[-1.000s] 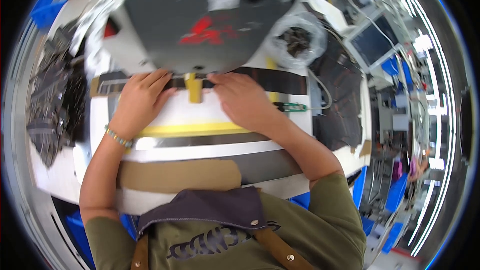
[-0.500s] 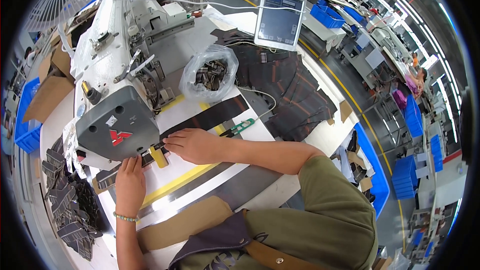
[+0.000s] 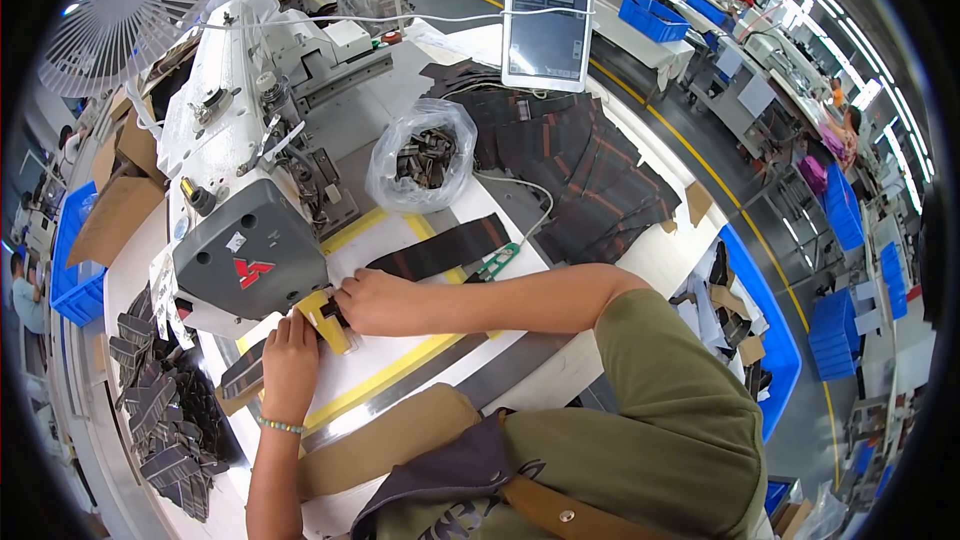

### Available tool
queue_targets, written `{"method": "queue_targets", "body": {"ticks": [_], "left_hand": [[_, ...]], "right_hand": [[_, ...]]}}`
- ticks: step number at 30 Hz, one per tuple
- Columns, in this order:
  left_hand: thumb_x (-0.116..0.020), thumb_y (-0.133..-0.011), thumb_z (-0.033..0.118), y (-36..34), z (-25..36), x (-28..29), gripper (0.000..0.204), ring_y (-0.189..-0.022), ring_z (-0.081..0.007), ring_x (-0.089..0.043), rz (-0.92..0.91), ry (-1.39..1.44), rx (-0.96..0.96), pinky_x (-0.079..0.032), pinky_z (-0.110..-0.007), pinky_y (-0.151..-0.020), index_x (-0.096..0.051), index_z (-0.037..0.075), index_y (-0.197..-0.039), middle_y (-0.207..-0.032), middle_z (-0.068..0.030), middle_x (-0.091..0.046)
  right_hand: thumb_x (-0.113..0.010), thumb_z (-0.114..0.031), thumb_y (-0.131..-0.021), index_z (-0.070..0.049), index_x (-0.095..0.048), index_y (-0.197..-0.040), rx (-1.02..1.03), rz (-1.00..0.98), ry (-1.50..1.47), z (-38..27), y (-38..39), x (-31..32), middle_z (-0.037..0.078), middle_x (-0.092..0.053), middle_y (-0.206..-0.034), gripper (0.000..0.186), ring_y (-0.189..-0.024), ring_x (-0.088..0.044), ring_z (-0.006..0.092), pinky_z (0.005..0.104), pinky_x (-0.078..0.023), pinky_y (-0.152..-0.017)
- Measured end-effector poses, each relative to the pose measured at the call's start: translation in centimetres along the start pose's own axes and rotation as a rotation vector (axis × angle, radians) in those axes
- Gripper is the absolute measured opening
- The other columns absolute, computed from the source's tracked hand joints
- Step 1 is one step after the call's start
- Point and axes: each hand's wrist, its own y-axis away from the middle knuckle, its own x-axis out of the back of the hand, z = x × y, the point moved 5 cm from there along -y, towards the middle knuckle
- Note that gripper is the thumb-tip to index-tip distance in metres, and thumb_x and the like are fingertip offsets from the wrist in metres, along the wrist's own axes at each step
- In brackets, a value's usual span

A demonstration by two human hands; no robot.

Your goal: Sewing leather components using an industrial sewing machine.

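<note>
A dark fabric strip (image 3: 440,248) lies across the white sewing table (image 3: 400,350) and runs under the head of the grey and white sewing machine (image 3: 250,240). My right hand (image 3: 372,302) presses on the strip just right of a yellow guide (image 3: 325,320) at the needle. My left hand (image 3: 290,360) lies flat on the table on the guide's left side, fingertips on the strip end coming out there. Both hands push down on the fabric; neither lifts it.
A clear bag of small dark parts (image 3: 420,165) sits behind the strip. Green snips (image 3: 495,263) lie beside it. A pile of dark plaid cloth (image 3: 580,170) and a tablet screen (image 3: 548,30) are at the back right. Stacked dark strips (image 3: 160,420) lie left. A fan (image 3: 125,5) stands far left.
The view has swung right and pulled back, showing the bag, plaid cloth and screen. Both hands stay at the yellow guide under the machine head on the dark strip.
</note>
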Motion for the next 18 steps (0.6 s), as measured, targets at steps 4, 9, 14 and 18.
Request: {"method": "queue_targets", "body": {"ticks": [4, 9, 14, 18], "left_hand": [[-0.069, -0.087, 0.006, 0.1, -0.3, 0.2, 0.039, -0.117, -0.0332, -0.07, 0.094, 0.122, 0.007, -0.059, -0.043, -0.095, -0.073, -0.009, -0.123, -0.135, -0.0207, -0.072], [-0.069, -0.087, 0.003, 2.6, 2.8, 5.5, 0.038, -0.114, -0.0364, -0.073, 0.079, 0.306, -0.146, -0.059, -0.047, -0.097, -0.074, -0.006, -0.123, -0.121, -0.0192, -0.078], [-0.074, -0.079, 0.003, 2.7, 6.0, 10.7, 0.05, -0.11, -0.0371, -0.072, 0.07, 0.594, -0.071, -0.058, -0.046, -0.093, -0.072, -0.008, -0.128, -0.119, -0.0209, -0.075], [-0.074, -0.072, -0.001, 0.7, 7.0, 8.6, 0.054, -0.1, -0.0398, -0.07, -0.098, 0.588, -0.016, -0.057, -0.048, -0.085, -0.072, -0.007, -0.126, -0.105, -0.02, -0.073]], "right_hand": [[-0.075, -0.023, -0.083, -0.008, -0.081, -0.089, -0.006, 0.018, -0.096, 0.6, -1.1, 1.2, 0.007, -0.075, -0.093, 0.017, -0.095, -0.073, 0.0245, 0.0413, -0.054, -0.087], [-0.072, -0.019, -0.077, -0.006, -0.081, -0.079, 0.084, -0.03, -0.2, -3.3, 2.1, 6.9, 0.009, -0.072, -0.086, 0.016, -0.089, -0.07, 0.0263, 0.0417, -0.053, -0.08], [-0.07, -0.02, -0.076, -0.003, -0.076, -0.075, 0.016, 0.004, -0.247, -5.8, 4.1, 10.3, 0.01, -0.068, -0.082, 0.018, -0.084, -0.067, 0.0259, 0.0399, -0.052, -0.073], [-0.073, -0.024, -0.081, -0.009, -0.073, -0.083, 0.018, -0.063, -0.436, -4.5, 3.9, 11.4, 0.006, -0.068, -0.089, 0.015, -0.095, -0.065, 0.0243, 0.0412, -0.051, -0.084]]}}
